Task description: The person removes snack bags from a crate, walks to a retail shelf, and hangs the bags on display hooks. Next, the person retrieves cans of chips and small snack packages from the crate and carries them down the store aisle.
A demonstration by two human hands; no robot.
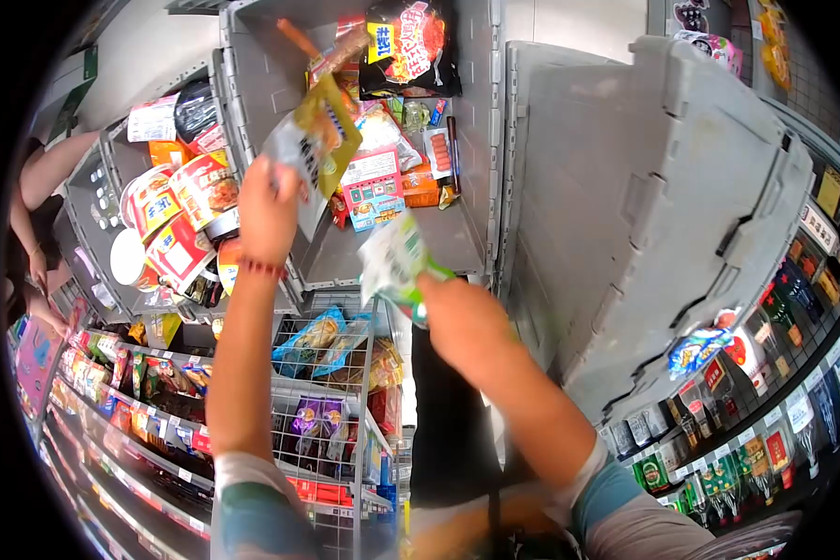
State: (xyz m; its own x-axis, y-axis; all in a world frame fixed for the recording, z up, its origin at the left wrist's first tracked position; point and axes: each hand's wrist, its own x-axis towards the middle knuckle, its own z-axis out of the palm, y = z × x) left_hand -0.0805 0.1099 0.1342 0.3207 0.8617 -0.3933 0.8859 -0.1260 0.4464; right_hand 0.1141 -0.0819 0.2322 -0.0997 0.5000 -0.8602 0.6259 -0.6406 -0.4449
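At the near edge stands a wire rack (357, 439) of packaged snacks, with blue packets (313, 338) in its upper basket. Shelves (163, 417) of bagged goods run along the near left; on the near right, curved shelving (751, 422) carries bottles and cans.

Beyond the rack, the right hand (467, 322) grips a white-and-green packet (392, 252), its fingers closed on the lower end, over the near end of a grey plastic crate (331, 266). The crate's bare grey floor shows at that end. A large grey panel (616, 224) stands raised along its right side.

Farther off, the left hand (273, 219) pinches a gold-and-clear packet (333, 135) above the crate's left side. Under and beyond it lie a pink-and-blue box (373, 187), small packets and, at the far end, a black noodle bag (411, 47).

To the left, a second crate (114, 149) holds instant-noodle tubs (205, 187); another person (56, 173) is partly visible past it. Pale floor (574, 23) stretches beyond.
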